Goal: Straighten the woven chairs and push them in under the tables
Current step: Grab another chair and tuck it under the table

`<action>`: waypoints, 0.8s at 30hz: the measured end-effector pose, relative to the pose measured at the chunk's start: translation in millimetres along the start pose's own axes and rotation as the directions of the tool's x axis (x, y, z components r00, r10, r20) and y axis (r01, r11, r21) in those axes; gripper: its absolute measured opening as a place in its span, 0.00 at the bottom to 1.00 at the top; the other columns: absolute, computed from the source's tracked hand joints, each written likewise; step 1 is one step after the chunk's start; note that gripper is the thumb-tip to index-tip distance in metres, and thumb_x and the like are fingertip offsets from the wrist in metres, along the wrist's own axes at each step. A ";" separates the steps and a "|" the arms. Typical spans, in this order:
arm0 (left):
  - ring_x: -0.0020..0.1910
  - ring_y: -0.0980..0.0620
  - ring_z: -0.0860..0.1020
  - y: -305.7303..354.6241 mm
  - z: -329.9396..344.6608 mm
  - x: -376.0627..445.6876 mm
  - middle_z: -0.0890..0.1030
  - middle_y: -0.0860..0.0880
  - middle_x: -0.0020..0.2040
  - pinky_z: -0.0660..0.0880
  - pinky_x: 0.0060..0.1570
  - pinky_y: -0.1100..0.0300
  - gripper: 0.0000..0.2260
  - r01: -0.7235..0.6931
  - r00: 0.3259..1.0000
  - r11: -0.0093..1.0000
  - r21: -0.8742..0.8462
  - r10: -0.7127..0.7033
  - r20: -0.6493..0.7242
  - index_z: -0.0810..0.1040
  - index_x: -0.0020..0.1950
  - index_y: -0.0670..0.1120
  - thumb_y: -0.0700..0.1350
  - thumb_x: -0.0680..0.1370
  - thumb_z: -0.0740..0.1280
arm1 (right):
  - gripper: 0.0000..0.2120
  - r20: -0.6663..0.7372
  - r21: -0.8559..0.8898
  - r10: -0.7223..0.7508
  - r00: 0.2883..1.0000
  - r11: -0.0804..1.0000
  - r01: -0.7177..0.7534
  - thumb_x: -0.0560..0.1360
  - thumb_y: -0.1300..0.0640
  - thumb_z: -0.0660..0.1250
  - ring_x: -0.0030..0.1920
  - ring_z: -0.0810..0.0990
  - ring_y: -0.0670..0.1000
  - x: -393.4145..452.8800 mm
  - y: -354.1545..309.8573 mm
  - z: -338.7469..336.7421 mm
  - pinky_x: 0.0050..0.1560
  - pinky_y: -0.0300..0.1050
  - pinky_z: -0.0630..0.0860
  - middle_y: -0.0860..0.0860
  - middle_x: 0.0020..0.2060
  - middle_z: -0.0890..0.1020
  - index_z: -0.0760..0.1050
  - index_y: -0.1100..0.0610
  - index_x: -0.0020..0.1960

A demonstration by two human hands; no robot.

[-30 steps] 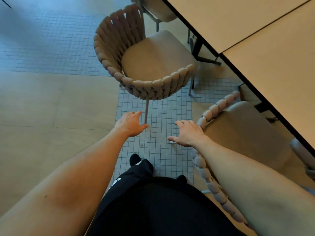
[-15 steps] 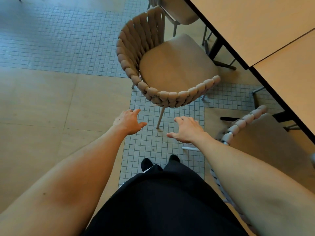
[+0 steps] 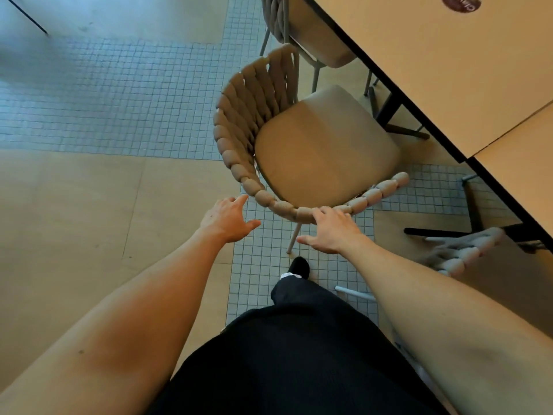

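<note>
Head view: both hands reach with fingers spread and hold nothing, the right hand point(image 3: 332, 232) laid on the woven rim of the chair point(image 3: 323, 151), the left hand point(image 3: 227, 218) just short of it. The chair stands askew beside the worktop point(image 3: 466, 70), not yet under it. It looks light and stiff on thin legs, its padded rim the likely hold; a brown sticker point(image 3: 460, 3) is unreadable.

Bare forearms, no sleeves in view; black ribbed trousers point(image 3: 299, 354); black shoe point(image 3: 299, 266) above a white sock edge

Tan floor point(image 3: 74, 223) with grey mosaic strips, woven chair point(image 3: 314, 145) standing on it
</note>
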State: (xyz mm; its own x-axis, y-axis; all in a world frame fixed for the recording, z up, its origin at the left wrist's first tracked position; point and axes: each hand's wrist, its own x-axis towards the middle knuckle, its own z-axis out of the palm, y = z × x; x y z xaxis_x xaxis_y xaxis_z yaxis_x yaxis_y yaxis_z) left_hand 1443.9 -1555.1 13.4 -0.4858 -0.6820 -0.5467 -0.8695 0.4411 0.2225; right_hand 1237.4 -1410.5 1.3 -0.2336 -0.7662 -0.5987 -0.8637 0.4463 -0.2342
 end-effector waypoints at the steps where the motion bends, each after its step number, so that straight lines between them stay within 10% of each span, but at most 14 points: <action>1: 0.75 0.42 0.65 -0.7 -5.2 6.1 0.67 0.43 0.76 0.67 0.69 0.44 0.36 0.006 1.000 1.000 -0.004 -0.006 -0.002 0.56 0.81 0.51 0.62 0.78 0.66 | 0.38 0.004 -0.010 -0.003 1.000 1.000 0.003 0.74 0.29 0.65 0.71 0.68 0.60 5.8 -0.8 -3.3 0.72 0.61 0.66 0.55 0.71 0.72 0.65 0.51 0.75; 9: 0.76 0.39 0.63 -3.5 -27.6 77.6 0.63 0.40 0.78 0.65 0.72 0.42 0.40 0.100 0.994 0.967 -0.235 -0.110 -0.026 0.53 0.82 0.51 0.62 0.77 0.69 | 0.37 0.074 0.020 0.057 0.996 0.998 -0.058 0.74 0.28 0.64 0.70 0.68 0.59 51.4 7.6 -17.7 0.71 0.63 0.66 0.54 0.69 0.72 0.67 0.51 0.72; 18: 0.78 0.40 0.56 -9.9 -58.9 158.6 0.58 0.44 0.80 0.55 0.76 0.41 0.40 -0.184 0.983 0.958 0.221 0.180 0.038 0.55 0.81 0.53 0.68 0.75 0.66 | 0.37 0.121 0.129 0.218 0.968 0.964 -0.233 0.74 0.29 0.64 0.71 0.67 0.59 80.5 -13.6 -11.1 0.70 0.60 0.66 0.53 0.69 0.72 0.66 0.51 0.74; 24: 0.79 0.37 0.55 -33.7 -77.2 216.4 0.52 0.41 0.81 0.59 0.75 0.39 0.43 0.208 0.967 0.905 -0.371 -0.248 -0.063 0.47 0.83 0.52 0.60 0.77 0.69 | 0.35 0.176 0.167 0.322 0.930 0.922 -0.351 0.73 0.27 0.63 0.68 0.70 0.60 96.1 -47.0 -0.3 0.69 0.61 0.66 0.54 0.64 0.76 0.70 0.52 0.68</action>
State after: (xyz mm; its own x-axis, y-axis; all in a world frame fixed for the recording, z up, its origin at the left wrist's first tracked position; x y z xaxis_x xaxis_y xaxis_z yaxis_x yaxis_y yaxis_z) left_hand 1361.2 -1762.6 -50.1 -0.2595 -0.8052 -0.5332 -0.9213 0.0408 0.3868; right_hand 1255.4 -1505.2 -45.0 -0.4170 -0.4874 -0.7672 -0.6396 0.7571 -0.1334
